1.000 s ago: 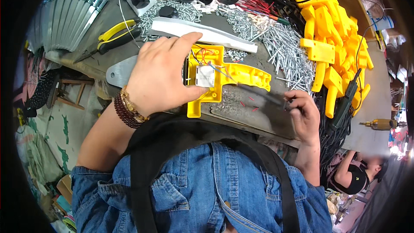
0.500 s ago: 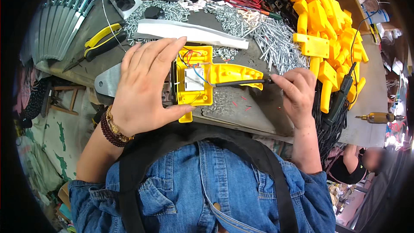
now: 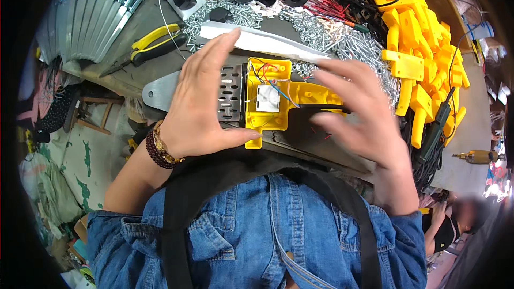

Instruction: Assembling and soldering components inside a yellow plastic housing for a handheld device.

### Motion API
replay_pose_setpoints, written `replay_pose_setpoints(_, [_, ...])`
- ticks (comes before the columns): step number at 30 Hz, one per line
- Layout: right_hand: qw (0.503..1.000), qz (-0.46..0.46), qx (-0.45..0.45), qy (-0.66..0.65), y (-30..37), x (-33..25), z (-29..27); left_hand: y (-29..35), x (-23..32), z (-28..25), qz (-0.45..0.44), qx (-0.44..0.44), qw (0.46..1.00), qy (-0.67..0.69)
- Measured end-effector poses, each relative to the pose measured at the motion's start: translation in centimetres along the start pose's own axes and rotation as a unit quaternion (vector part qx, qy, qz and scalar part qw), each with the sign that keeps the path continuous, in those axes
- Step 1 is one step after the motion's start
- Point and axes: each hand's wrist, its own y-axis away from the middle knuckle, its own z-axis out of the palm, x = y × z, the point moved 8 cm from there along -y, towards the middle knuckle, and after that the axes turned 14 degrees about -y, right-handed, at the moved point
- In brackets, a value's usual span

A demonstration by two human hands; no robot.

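Observation:
An opened yellow plastic tool housing lies in front of me with its handle to the right. Inside are a white block and thin red, blue and dark wires. A black cable runs along the handle. From the housing's left side extends a slotted metal guard, with a grey metal plate beyond it. My left hand spans the guard, thumb at the housing's near tab and fingers stretched toward the far side. My right hand, blurred, hovers over the handle's end with fingers apart and nothing visible in them.
A white strip lies just behind the housing, with piles of screws beyond. Yellow housing parts are heaped at right beside a dark soldering iron. Yellow-black pliers and stacked metal plates lie left. Another person is at lower right.
My right hand has let go of the black cable's end and moved inward over the handle, fingers spreading. My left hand stays at the guard. The whole view has shifted slightly.

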Motion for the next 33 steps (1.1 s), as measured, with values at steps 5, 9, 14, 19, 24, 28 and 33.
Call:
replay_pose_setpoints(5, [0.989, -0.105, 0.021, -0.102, -4.7, -0.7, 5.8, 0.6, -1.3, -0.8, -0.014, 0.101, 0.974, 0.202])
replay_pose_setpoints(9, [0.986, -0.137, 0.024, -0.095, -4.0, -0.5, 5.7, 0.6, -1.5, -0.8, -0.009, 0.112, 0.970, 0.216])
replay_pose_setpoints(14, [0.987, -0.142, -0.008, -0.073, -4.3, -1.8, 6.1, 0.7, -1.7, -0.7, -0.014, 0.106, 0.972, 0.211])
replay_pose_setpoints(19, [0.983, -0.096, 0.012, -0.158, -4.7, -0.8, 6.4, 0.8, -1.4, -0.8, -0.014, 0.107, 0.974, 0.198])
replay_pose_setpoints(24, [0.976, -0.129, 0.036, -0.173, -4.4, -0.6, 6.5, 0.6, -1.1, -1.0, 0.011, 0.114, 0.978, 0.177])
replay_pose_setpoints(28, [0.977, -0.145, 0.032, -0.153, -4.3, -1.0, 6.5, 1.2, -1.1, -1.4, 0.052, 0.129, 0.972, 0.187])
replay_pose_setpoints(33, [0.966, -0.180, 0.032, -0.182, -4.4, -1.0, 6.4, 1.0, -0.4, -1.2, 0.055, 0.127, 0.981, 0.134])
